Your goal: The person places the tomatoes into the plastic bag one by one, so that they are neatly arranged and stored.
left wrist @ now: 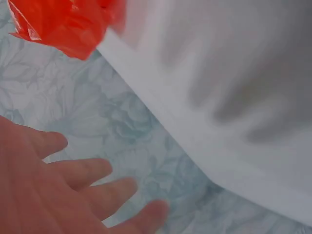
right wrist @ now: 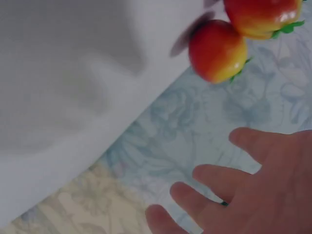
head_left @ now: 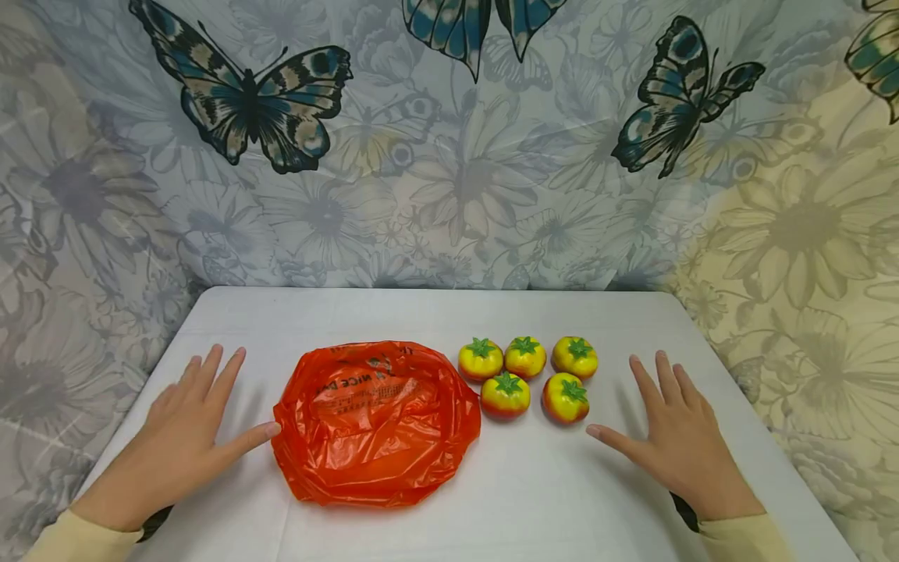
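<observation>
A crumpled red plastic bag (head_left: 379, 437) with dark print lies on the table left of the middle. Just right of it sit several yellow-and-red toy fruits with green leafy tops, such as the front right fruit (head_left: 565, 399) and the front left fruit (head_left: 505, 396). My left hand (head_left: 186, 433) is spread over the table, its thumb tip right at the bag's left edge. To the right of the fruits my right hand (head_left: 677, 441) is spread too, its thumb pointing toward the front right fruit. Both hands hold nothing; the wrist views show their fingers apart.
The white-covered table (head_left: 534, 507) has its far edge against a hanging cloth (head_left: 463, 195) printed with flowers and butterflies. The same cloth runs along the left and right sides of the table. Two fruits (right wrist: 218, 51) show near the top of the right wrist view.
</observation>
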{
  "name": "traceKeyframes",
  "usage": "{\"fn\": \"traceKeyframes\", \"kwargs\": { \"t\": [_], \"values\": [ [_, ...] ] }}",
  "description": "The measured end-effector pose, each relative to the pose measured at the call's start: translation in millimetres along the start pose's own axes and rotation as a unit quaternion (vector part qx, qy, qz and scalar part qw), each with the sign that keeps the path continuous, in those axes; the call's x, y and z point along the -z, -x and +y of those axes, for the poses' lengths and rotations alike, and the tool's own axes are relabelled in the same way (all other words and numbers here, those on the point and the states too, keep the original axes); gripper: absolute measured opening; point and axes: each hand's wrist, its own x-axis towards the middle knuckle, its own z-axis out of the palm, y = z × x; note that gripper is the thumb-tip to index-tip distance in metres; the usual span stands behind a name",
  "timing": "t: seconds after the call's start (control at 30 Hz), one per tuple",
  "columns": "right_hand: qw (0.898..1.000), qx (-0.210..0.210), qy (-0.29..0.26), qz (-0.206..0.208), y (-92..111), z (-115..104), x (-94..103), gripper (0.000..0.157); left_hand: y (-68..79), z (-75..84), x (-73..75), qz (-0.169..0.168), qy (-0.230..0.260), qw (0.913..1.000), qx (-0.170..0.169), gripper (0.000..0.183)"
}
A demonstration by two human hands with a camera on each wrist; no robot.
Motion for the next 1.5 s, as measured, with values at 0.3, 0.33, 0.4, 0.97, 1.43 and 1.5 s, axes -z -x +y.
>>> {"fn": "traceKeyframes", "kwargs": {
  "t": [0.3,0.33,0.4,0.97,1.43,1.5],
  "values": [
    [0.998,0.046,-0.006,0.03,-10.3,-40.4,4.6,0.117,-22.4,32.1,-2.3,-0.012,0.031,0.9994,-0.004,0.112],
    [0.998,0.049,-0.008,0.035,-11.2,-43.9,4.1,0.115,-25.1,35.2,-3.0,-0.015,0.038,0.9992,-0.002,0.112],
    [0.998,0.054,-0.013,0.044,-12.8,-50.2,2.7,0.111,-30.3,40.5,-4.4,-0.02,0.051,0.9985,0.002,0.112],
    [0.997,0.061,-0.016,0.043,-18.1,-74.6,-13.3,0.082,-55.2,46.6,-16.6,-0.039,0.103,0.9938,-0.015,0.093],
    [0.996,0.071,-0.02,0.046,-19.9,-81.4,-17.0,0.077,-62.1,50.2,-16.3,-0.074,0.118,0.9902,-0.003,0.093],
    [0.996,0.07,-0.021,0.045,-19.6,-82.3,-18.1,0.076,-62.9,49.8,-16.8,-0.075,0.119,0.99,-0.006,0.092]
  ]
}}
